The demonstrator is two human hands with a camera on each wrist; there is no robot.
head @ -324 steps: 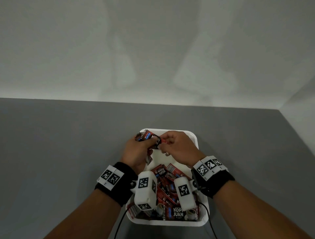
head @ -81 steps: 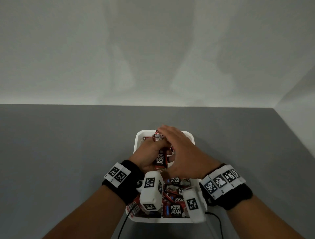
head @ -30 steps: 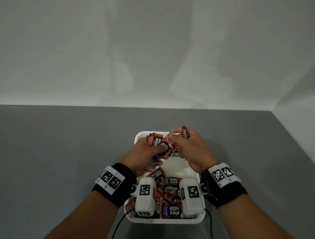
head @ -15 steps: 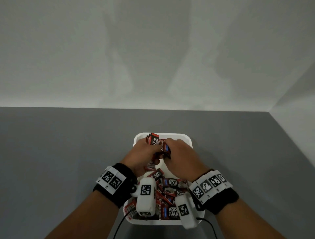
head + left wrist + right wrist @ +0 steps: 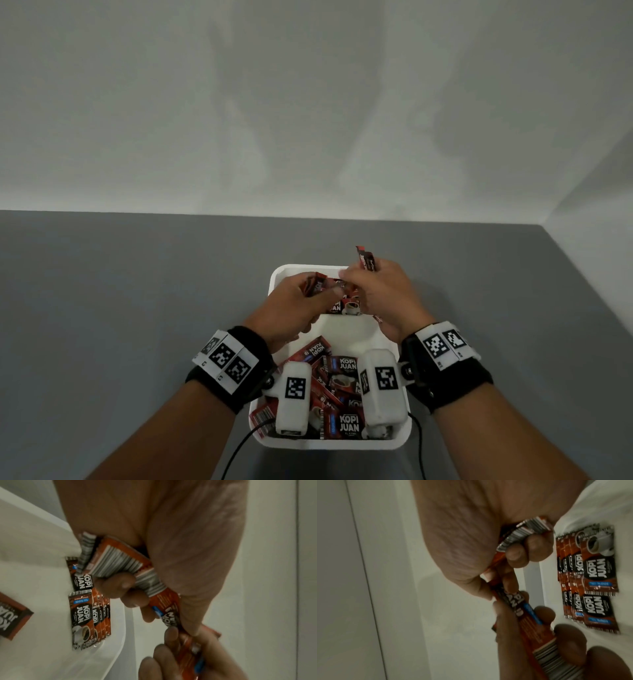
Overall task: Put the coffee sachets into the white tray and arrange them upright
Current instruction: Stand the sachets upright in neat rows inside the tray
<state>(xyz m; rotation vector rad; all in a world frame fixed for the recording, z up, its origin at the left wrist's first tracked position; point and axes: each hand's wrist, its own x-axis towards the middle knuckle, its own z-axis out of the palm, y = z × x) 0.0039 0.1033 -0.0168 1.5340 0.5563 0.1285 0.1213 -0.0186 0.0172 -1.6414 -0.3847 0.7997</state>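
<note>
A white tray (image 5: 276, 274) sits on the grey table. Loose red-and-black coffee sachets (image 5: 342, 383) lie piled in its near half. A short row of upright sachets (image 5: 344, 306) (image 5: 82, 618) (image 5: 594, 566) stands at its far end. My left hand (image 5: 294, 305) grips a small bunch of sachets (image 5: 116, 563) above the far end. My right hand (image 5: 380, 291) pinches sachets (image 5: 365, 259) (image 5: 510, 536), one end poking up past the fingers. Both hands meet on one sachet (image 5: 399, 609) (image 5: 169, 614).
The grey table (image 5: 120, 308) spreads wide to the left and right of the tray. A pale wall (image 5: 308, 120) rises behind the table's far edge and along its right side. Wrist cameras and cables hang over the tray's near part.
My right hand has lifted off the row and drawn right, with sachet ends now sticking up above its fingers. The left hand has stayed over the tray's far end.
</note>
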